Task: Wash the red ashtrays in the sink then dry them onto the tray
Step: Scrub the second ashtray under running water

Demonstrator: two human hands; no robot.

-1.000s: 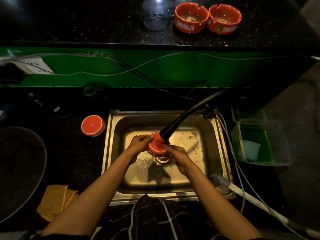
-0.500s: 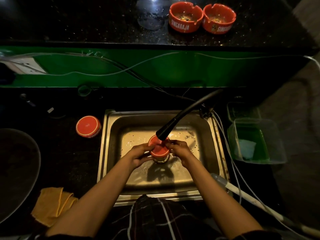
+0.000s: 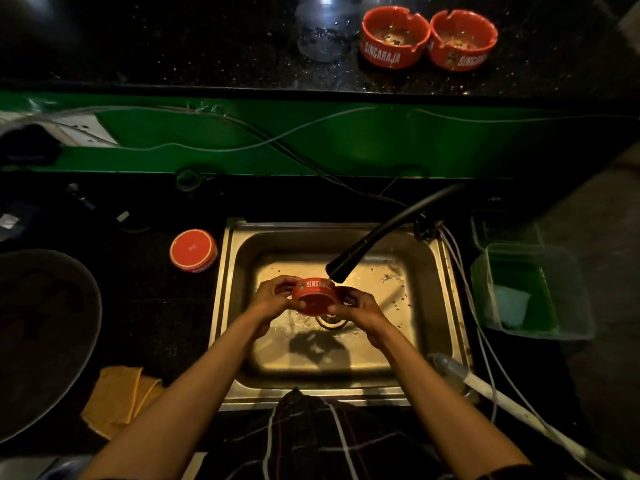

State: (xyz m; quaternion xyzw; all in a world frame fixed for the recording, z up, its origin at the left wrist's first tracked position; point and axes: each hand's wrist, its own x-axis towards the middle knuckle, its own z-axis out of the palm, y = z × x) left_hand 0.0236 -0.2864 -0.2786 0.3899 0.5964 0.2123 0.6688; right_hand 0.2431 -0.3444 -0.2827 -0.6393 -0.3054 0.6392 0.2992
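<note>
Both hands, left (image 3: 273, 299) & right (image 3: 360, 308), grip red ashtray (image 3: 314, 295) under faucet (image 3: 349, 263).

Dim scene overall — one warm pool of light falls on the sink (image 3: 433, 271) floor from above, brightest on the steel. Hands and ashtray (image 3: 313, 296) cast a hard dark shadow toward the near sink wall. Counter at left and far corners sink into near-black. Wide-angle bend curves the green ledge (image 3: 346, 140) — edges darken and soften. Faint speckle glints on upper counter (image 3: 207, 46).
</note>
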